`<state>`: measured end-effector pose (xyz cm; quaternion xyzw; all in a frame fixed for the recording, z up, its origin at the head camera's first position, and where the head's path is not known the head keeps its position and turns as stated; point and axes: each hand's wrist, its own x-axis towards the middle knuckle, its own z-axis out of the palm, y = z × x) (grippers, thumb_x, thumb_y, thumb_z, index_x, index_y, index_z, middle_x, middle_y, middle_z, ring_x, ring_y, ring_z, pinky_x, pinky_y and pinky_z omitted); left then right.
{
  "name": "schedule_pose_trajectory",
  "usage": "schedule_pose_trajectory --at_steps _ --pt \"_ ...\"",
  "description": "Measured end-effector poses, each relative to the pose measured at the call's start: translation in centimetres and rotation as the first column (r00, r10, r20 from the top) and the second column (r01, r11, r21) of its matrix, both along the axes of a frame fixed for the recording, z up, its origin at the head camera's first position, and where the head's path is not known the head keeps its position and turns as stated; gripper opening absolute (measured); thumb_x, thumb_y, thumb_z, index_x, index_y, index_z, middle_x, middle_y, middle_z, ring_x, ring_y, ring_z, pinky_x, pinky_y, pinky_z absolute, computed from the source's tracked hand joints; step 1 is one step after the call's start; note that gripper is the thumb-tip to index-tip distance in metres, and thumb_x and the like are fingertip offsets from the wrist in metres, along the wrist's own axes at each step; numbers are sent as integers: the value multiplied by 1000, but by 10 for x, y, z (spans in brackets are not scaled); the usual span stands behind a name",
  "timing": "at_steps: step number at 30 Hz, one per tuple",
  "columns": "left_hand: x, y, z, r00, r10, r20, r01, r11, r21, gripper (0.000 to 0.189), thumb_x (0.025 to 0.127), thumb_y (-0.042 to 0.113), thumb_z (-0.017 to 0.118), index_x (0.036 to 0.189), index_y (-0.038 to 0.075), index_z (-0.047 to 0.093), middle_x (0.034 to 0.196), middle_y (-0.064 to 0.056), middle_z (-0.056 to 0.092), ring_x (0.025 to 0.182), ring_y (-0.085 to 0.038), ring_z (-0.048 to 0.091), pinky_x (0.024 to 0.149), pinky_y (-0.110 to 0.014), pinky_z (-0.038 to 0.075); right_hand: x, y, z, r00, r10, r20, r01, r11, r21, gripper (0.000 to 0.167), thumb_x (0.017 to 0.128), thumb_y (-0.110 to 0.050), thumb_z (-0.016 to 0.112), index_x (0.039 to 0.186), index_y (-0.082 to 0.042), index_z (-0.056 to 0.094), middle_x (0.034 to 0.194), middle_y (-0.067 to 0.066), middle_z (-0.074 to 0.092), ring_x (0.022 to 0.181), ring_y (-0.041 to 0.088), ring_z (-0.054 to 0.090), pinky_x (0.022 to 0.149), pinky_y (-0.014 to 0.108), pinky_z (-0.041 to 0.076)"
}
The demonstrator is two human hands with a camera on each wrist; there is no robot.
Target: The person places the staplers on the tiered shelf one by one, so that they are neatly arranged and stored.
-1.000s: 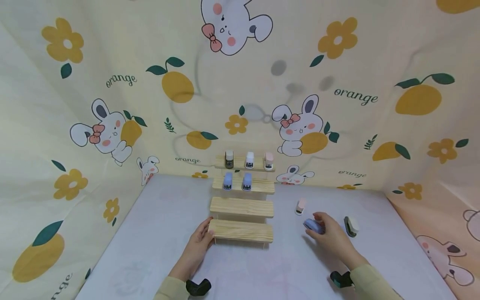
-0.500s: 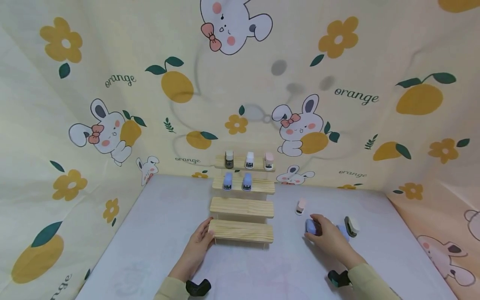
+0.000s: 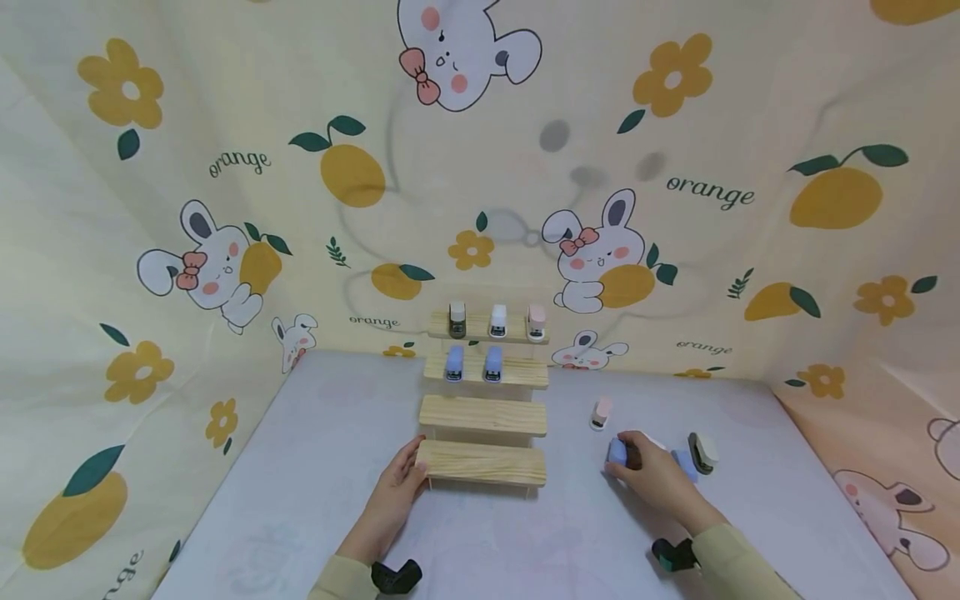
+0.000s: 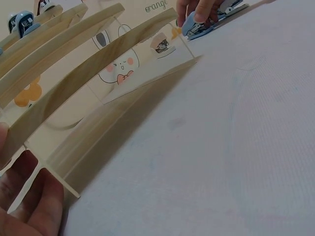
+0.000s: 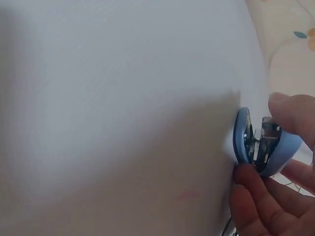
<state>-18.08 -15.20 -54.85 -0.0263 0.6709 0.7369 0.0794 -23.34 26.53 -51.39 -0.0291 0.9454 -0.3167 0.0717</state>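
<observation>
My left hand (image 3: 395,487) grips the left end of the lowest board of a wooden tiered rack (image 3: 480,462), thumb on top and fingers beneath. To the right of the rack, my right hand (image 3: 660,477) pinches a small blue stapler (image 5: 241,137) between thumb and fingers, at or just above the table. In the right wrist view its metal mouth faces the camera. Just right of that hand lies another blue stapler (image 3: 685,465), partly hidden, beside a dark-and-white stapler (image 3: 703,452). A pink stapler (image 3: 601,413) stands behind the hand.
On the rack's top tier are a black-and-white stapler (image 3: 457,320), a white stapler (image 3: 498,321) and a pink-and-white stapler (image 3: 536,322). The second tier bears two blue staplers (image 3: 454,364). A patterned cloth (image 3: 480,167) backs the table. Something white (image 3: 654,442) shows behind my right hand.
My right hand has shifted slightly left and turned the stapler it holds. The second blue stapler has come into view to its right. My left hand stays on the rack.
</observation>
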Motion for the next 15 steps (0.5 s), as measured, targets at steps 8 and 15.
schedule_pose_trajectory --at_steps 8,15 --pt "-1 1 -1 1000 3 -2 -3 1000 -4 56 102 23 49 153 16 26 157 -16 20 142 -29 26 111 -37 35 2 -7 8 999 0 -40 -1 1000 -22 71 85 -39 75 139 -5 44 126 14 58 99 24 61 78 39 57" --pt "-1 1 -1 1000 10 4 -10 1000 -8 56 102 24 50 152 16 27 157 -16 21 142 -29 26 110 -36 36 0 -14 17 992 21 -126 -27 999 -46 67 85 -36 75 138 -7 46 128 12 56 92 19 59 69 29 54"
